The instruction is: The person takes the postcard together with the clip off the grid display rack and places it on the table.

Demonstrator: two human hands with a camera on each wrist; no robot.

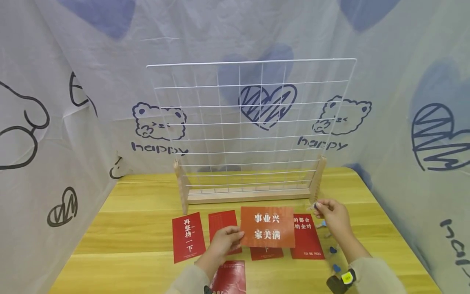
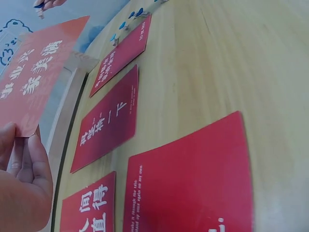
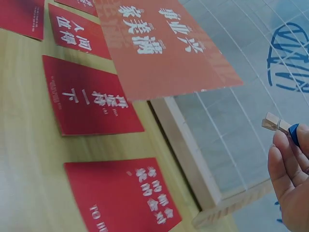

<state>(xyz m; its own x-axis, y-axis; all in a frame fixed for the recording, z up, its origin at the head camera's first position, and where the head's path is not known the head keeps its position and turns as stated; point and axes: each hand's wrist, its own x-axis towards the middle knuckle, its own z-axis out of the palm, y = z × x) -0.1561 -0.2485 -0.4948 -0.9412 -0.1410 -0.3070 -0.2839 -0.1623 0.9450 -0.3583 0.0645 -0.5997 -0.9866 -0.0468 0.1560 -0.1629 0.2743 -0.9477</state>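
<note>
My left hand (image 1: 225,243) pinches an orange-red card (image 1: 268,227) with white Chinese characters by its left edge, lifted above the table. In my right hand (image 1: 333,216) is a small wooden clothespin (image 3: 276,123) with a blue heart on it, held between thumb and fingers. The clothespin is to the right of the card and apart from it. Behind both hands stands a white wire grid (image 1: 249,122) in a wooden base (image 1: 249,196). Below the held card, a red card (image 3: 91,96) is partly hidden in the head view.
More red cards lie on the yellow wood-grain table (image 1: 121,245), among them one at left (image 1: 189,237), one at right (image 1: 307,241) and one in front (image 1: 229,277). Several heart clothespins (image 1: 333,250) lie near my right forearm. A printed cloth (image 1: 92,122) surrounds the table.
</note>
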